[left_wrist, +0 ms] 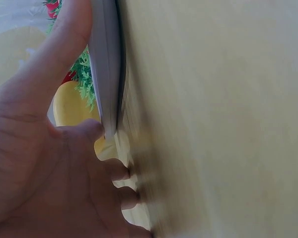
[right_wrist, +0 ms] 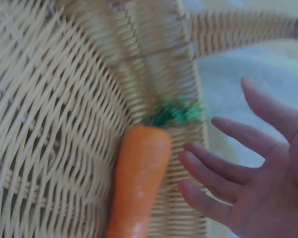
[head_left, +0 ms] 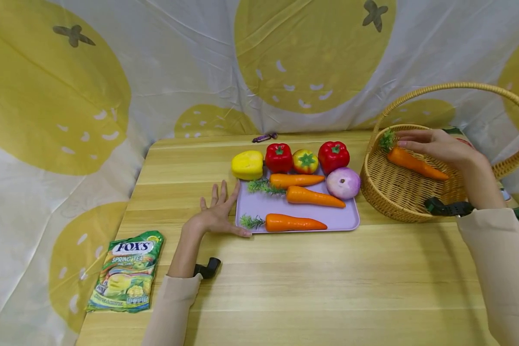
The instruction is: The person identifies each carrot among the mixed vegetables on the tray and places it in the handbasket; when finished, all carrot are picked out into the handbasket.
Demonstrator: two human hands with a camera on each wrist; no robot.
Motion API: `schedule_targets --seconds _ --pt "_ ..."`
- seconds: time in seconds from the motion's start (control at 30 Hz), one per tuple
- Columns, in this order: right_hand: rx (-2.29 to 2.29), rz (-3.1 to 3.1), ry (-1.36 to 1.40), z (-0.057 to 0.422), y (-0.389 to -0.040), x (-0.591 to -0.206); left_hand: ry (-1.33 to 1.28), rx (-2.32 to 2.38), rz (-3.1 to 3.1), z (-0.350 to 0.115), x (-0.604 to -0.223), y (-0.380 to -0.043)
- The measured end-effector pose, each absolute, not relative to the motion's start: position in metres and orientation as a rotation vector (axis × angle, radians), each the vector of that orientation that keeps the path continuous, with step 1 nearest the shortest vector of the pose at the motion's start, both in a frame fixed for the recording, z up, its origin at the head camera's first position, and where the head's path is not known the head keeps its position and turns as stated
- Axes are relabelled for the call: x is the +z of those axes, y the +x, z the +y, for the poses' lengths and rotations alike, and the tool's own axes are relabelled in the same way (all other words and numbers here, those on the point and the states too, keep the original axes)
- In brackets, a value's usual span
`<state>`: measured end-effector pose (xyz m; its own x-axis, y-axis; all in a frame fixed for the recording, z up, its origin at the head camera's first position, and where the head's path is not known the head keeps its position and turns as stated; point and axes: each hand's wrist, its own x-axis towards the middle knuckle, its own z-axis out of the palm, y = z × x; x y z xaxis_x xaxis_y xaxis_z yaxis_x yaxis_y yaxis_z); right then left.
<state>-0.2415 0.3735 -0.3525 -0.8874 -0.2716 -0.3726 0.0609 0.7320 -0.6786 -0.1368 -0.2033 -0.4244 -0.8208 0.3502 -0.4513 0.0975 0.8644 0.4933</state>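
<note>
My left hand (head_left: pixel 216 216) lies spread at the left end of a lilac tray (head_left: pixel 255 204), its thumb and a finger touching the tray's edge. On the tray are several orange carrots (head_left: pixel 296 222) with green tops, and a purple onion (head_left: pixel 343 183) at its right end. Over the wicker basket (head_left: pixel 378 192), my right hand (head_left: pixel 443 146) has its fingers extended. A carrot (right_wrist: pixel 141 173) lies inside the basket against the wall, apart from the fingers in the right wrist view.
Along the tray's back edge sit a yellow pepper (head_left: pixel 247 165), two red peppers (head_left: pixel 278 158) and a yellow-red tomato (head_left: pixel 305 161). A wrapped candy (head_left: pixel 265 138) lies behind them. At the left is a green candy bag (head_left: pixel 127 271). The basket's tall handle (head_left: pixel 458 85) arches above it.
</note>
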Motion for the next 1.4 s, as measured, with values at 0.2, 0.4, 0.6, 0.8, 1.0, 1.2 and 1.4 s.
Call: schedule_targets --seconds 0.2,0.4,0.6,0.8,1.0,1.2,1.4 --pt "-1.05 2.453 -0.228 0.359 -0.221 -0.336 0.32 0.623 2.473 -0.199 -0.411 -0.132" --pt "-1.068 2.548 -0.368 0.333 -0.197 -0.323 0.325 0.636 2.499 -0.203 -0.425 -0.136" --pt "-1.154 2.577 -0.499 0.295 -0.175 -0.317 0.315 0.609 2.498 -0.203 -0.425 -0.136" --pt "-1.243 2.562 -0.604 0.26 -0.154 -0.319 0.318 0.603 2.485 -0.199 -0.413 -0.133" --pt "-1.246 2.464 -0.674 0.221 -0.142 -0.333 0.317 0.589 2.491 -0.199 -0.412 -0.133" --pt "-1.269 2.305 -0.829 0.183 -0.137 -0.359 0.318 0.585 2.49 -0.198 -0.412 -0.134" --pt "-1.239 2.27 -0.98 0.151 -0.132 -0.383 0.315 0.584 2.488 -0.199 -0.413 -0.134"
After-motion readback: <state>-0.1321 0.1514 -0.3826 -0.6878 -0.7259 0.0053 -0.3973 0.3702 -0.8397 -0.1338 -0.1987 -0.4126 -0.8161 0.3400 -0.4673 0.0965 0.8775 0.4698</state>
